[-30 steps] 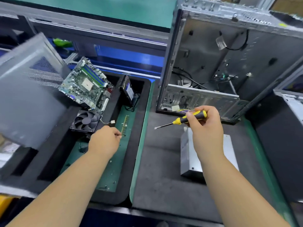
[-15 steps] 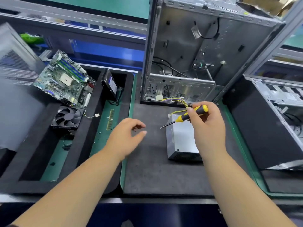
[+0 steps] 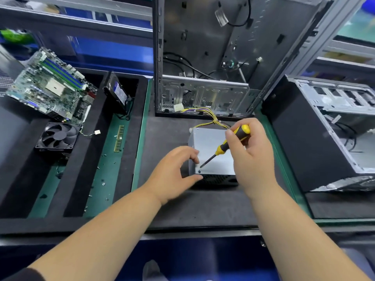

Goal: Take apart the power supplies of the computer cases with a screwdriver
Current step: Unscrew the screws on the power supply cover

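While the open computer case (image 3: 233,57) stands at the back of the desk (image 3: 172,203), the power supply (image 3: 211,153) lies before it. Since a second ago the left hand (image 3: 172,175) has swung over, fingers spread to brace its corner, holding nothing. The right hand (image 3: 251,153) grips the screwdriver (image 3: 225,146), tip now lowered toward a corner screw, so unscrewing looks imminent.

My only view is head-worn, looking forward and steeply down over both forearms, close above the work mat (image 3: 166,207), with shelving along the top of the frame. No second view shares it.
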### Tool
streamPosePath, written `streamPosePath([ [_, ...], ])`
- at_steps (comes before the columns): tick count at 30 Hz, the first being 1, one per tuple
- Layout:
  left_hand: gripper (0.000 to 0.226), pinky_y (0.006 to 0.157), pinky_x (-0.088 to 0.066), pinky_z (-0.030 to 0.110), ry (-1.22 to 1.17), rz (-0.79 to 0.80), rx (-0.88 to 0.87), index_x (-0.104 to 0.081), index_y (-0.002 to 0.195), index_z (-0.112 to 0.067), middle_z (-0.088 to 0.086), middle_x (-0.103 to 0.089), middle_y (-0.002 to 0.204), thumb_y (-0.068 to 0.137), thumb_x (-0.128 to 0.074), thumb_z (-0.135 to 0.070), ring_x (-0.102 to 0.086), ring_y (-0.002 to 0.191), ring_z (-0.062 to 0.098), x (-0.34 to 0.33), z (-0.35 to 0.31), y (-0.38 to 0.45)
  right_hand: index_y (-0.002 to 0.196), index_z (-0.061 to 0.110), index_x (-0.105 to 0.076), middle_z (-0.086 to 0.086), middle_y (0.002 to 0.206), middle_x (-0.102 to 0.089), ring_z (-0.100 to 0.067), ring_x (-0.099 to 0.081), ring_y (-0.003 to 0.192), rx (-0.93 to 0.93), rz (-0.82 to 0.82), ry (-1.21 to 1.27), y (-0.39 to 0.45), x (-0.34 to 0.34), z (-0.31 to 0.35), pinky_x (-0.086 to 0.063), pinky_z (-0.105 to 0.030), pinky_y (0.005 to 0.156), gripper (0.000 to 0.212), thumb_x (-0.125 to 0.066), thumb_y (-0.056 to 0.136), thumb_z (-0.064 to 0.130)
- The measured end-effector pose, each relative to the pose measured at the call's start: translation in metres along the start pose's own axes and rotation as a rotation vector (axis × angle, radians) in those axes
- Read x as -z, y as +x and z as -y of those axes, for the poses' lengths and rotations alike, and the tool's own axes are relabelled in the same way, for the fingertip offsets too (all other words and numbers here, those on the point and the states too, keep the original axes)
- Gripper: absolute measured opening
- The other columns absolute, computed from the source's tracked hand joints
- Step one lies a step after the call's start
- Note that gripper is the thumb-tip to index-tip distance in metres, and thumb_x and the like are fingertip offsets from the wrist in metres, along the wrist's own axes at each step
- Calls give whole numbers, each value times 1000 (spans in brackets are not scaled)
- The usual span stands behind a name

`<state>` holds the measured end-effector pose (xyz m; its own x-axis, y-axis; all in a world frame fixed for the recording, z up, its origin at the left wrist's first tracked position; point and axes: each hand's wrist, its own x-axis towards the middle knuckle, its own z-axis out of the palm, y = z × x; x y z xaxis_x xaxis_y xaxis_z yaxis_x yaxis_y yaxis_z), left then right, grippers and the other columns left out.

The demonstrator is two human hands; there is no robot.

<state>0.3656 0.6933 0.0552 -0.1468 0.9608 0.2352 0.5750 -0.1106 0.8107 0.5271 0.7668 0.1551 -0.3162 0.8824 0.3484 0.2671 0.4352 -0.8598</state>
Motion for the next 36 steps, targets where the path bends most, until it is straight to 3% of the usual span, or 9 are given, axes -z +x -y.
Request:
streamPosePath([
  [4,21,109,-38,31,6,26,-3,-68,90,-24,-15,-62,122,77,-83,-20,-50,125,6,-5,-5,1,90,24,-52,4,73,-58,-14,-68,71,20,51,-35,-3,4,0,-45,-18,63,10,-60,96,23],
  [9,16,109,-38,30,-42,-7,34,-69,87,-23,-15,-63,121,79,-81,-16,-51,124,4,-8,-9,1,91,28,-51,7,77,-57,-18,-69,78,27,93,-79,-5,6,-1,-50,-37,72,9,-59,96,26],
  [18,18,108,-36,21,-102,-40,101,-67,83,-28,-16,-65,119,79,-81,-17,-48,126,-4,-12,-11,-2,98,24,-51,10,82,-55,-22,-65,83,87,217,-127,-7,8,4,-49,-33,75,10,-61,97,20],
  [23,18,106,-37,18,-97,-58,106,-67,81,-28,-23,-63,112,79,-81,-17,-50,124,-5,-14,-11,0,106,25,-56,5,100,-54,-14,-56,90,165,382,-188,-1,15,15,-41,-12,80,24,-66,93,7],
  [27,16,106,-36,14,-103,-60,114,-68,82,-26,-27,-60,111,80,-81,-17,-50,124,-6,-14,-11,-1,109,26,-61,5,97,-58,-12,-58,89,135,446,-237,6,20,20,-44,-14,79,26,-69,90,10],
  [32,15,105,-38,18,-89,-57,106,-68,82,-23,-16,-63,110,80,-81,-16,-52,124,-1,-13,-12,-2,110,25,-64,5,92,-62,-14,-66,86,81,449,-135,8,22,25,-52,-23,83,36,-73,85,0],
  [36,18,105,-39,19,-92,-56,95,-67,80,-23,-11,-64,109,80,-81,-14,-54,124,1,-14,-14,-1,114,23,-58,8,94,-67,-12,-67,94,62,543,-36,4,21,27,-52,-18,87,42,-62,88,-9],
])
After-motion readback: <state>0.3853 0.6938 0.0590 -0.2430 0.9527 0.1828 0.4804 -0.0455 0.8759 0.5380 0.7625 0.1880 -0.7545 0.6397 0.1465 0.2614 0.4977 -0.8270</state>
